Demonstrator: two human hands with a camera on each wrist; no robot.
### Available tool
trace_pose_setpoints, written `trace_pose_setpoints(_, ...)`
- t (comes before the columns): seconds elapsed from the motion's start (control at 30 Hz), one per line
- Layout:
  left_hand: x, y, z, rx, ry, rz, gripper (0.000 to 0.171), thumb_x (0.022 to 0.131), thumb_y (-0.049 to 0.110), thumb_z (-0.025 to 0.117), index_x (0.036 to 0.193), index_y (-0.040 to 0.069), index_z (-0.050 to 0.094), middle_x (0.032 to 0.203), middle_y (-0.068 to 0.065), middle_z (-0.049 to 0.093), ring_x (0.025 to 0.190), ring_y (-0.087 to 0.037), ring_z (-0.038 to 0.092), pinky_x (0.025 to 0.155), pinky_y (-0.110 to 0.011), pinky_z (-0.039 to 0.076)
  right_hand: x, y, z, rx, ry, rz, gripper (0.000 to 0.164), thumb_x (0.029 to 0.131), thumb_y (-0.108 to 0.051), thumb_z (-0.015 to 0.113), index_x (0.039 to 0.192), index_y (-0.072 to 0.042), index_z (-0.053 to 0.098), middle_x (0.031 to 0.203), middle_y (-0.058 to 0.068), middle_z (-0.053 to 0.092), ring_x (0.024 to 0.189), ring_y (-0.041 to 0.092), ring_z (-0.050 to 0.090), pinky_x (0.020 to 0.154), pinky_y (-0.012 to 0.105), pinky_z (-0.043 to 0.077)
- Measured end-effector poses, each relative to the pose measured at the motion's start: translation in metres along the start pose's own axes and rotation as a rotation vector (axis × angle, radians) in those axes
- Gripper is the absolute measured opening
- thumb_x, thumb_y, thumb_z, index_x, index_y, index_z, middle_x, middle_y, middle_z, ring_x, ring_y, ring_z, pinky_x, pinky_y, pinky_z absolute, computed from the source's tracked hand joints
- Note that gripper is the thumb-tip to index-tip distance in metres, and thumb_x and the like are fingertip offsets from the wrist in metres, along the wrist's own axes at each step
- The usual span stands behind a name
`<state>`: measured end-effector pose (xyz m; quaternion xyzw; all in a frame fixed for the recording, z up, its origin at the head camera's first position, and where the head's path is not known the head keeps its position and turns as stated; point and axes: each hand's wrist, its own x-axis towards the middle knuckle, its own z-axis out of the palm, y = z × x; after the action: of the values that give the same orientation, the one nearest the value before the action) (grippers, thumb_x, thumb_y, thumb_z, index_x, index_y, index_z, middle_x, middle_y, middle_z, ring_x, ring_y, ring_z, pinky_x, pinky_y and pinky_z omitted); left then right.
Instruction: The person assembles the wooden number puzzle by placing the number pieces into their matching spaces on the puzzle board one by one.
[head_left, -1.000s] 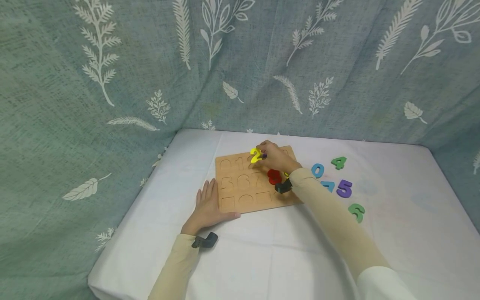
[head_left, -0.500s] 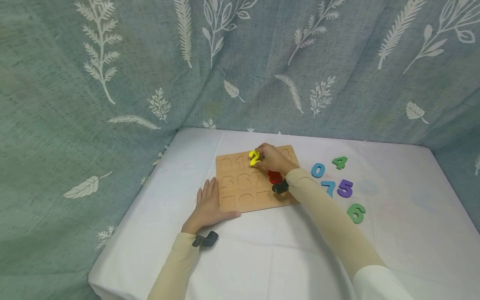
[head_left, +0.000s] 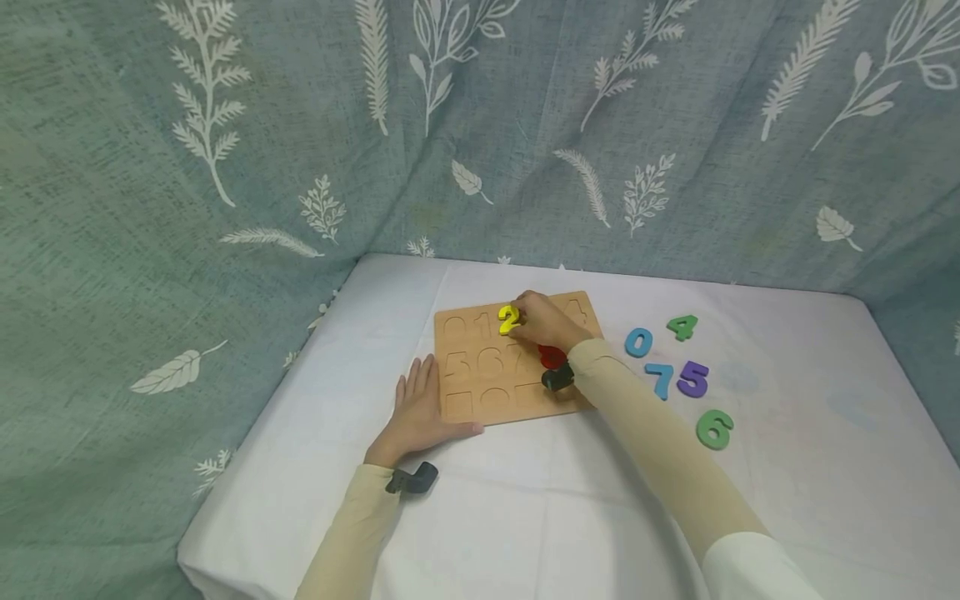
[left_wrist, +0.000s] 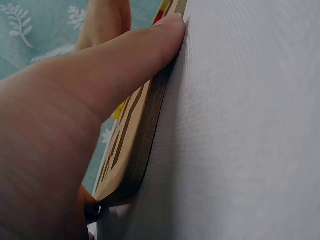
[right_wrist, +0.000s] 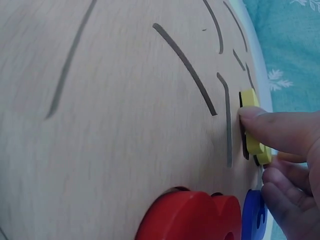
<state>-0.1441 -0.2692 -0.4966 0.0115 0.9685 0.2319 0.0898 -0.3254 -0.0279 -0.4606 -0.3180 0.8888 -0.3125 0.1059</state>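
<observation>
A wooden number board (head_left: 463, 382) with cut-out digit recesses lies on the white-covered table. My right hand (head_left: 546, 320) pinches a yellow number 2 (head_left: 508, 320) at the board's top row. In the right wrist view the yellow piece (right_wrist: 253, 131) stands a little proud of its recess, thumb on its face. My left hand (head_left: 416, 415) lies flat at the near left corner, fingers along the left edge; its thumb (left_wrist: 150, 42) touches the near edge. A red number piece (head_left: 552, 357) sits on the board below my right hand, partly hidden; a blue piece (right_wrist: 254, 214) shows beside it.
Right of the board lie a blue 0 (head_left: 639, 342), a green 4 (head_left: 682, 327), a blue 7 (head_left: 660, 379), a purple 5 (head_left: 693, 380) and a green 6 (head_left: 715, 429). A leaf-patterned green curtain (head_left: 525, 200) hangs behind and at the left.
My right hand has lowered the yellow 2 slightly toward the board and turned it a little. The right forearm has shifted left, uncovering the blue 7. My left hand stays in place.
</observation>
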Motion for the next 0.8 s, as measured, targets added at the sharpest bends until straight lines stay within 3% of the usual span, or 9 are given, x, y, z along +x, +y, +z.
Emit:
trace_pose_setpoints(0.17, -0.0007, 0.0007, -0.0009, 0.006, 0.002, 0.002, 0.149, 0.068, 0.082, 0.076, 0.166, 0.005, -0.005, 0.176, -0.014, -0.007, 0.163, -0.034, -0.013, 0.132, -0.06, -0.006, -0.0012, -0.0013, -0.0009, -0.001, 0.0, -0.003, 0.046, 0.091, -0.011, 0.08, 0.132, 0.006, 0.065, 0.129, 0.023, 0.062, 0.11, 0.029, 0.062, 0.098, 0.038, 0.057)
trace_pose_setpoints(0.33, -0.0009, 0.0011, -0.0014, 0.01, 0.007, 0.007, 0.148, 0.068, 0.082, 0.076, 0.166, 0.004, -0.004, 0.176, -0.014, -0.005, 0.163, -0.035, -0.012, 0.132, -0.06, -0.005, -0.0006, -0.0001, -0.0009, 0.0, -0.003, -0.012, 0.041, 0.091, -0.011, 0.08, 0.127, 0.006, 0.068, 0.128, 0.022, 0.064, 0.111, 0.029, 0.062, 0.098, 0.038, 0.057)
trace_pose_setpoints(0.63, -0.0002, -0.0029, 0.0017, -0.013, 0.031, 0.028, 0.149, 0.067, 0.08, 0.078, 0.165, 0.001, -0.001, 0.176, -0.018, -0.003, 0.163, -0.038, -0.01, 0.131, -0.062, -0.004, 0.0006, 0.0037, 0.0008, -0.025, 0.011, -0.034, 0.035, 0.091, -0.012, 0.081, 0.12, 0.004, 0.07, 0.115, 0.018, 0.066, 0.095, 0.022, 0.057, 0.085, 0.032, 0.053)
trace_pose_setpoints(0.7, 0.0002, -0.0029, 0.0017, -0.006, 0.024, 0.021, 0.149, 0.067, 0.082, 0.076, 0.166, 0.002, -0.003, 0.176, -0.016, -0.005, 0.163, -0.036, -0.012, 0.131, -0.061, -0.005, 0.0004, 0.005, 0.0007, -0.019, 0.02, -0.038, 0.034, 0.091, -0.012, 0.081, 0.119, 0.003, 0.071, 0.117, 0.018, 0.066, 0.096, 0.024, 0.057, 0.086, 0.033, 0.053)
trace_pose_setpoints(0.8, -0.0002, -0.0016, -0.0003, 0.007, 0.009, 0.013, 0.15, 0.067, 0.083, 0.075, 0.166, 0.003, -0.004, 0.176, -0.015, -0.006, 0.163, -0.035, -0.013, 0.132, -0.06, -0.005, -0.0014, 0.0043, -0.0028, 0.012, 0.03, -0.025, 0.043, 0.092, -0.012, 0.08, 0.128, 0.008, 0.067, 0.132, 0.023, 0.063, 0.113, 0.031, 0.063, 0.098, 0.038, 0.057)
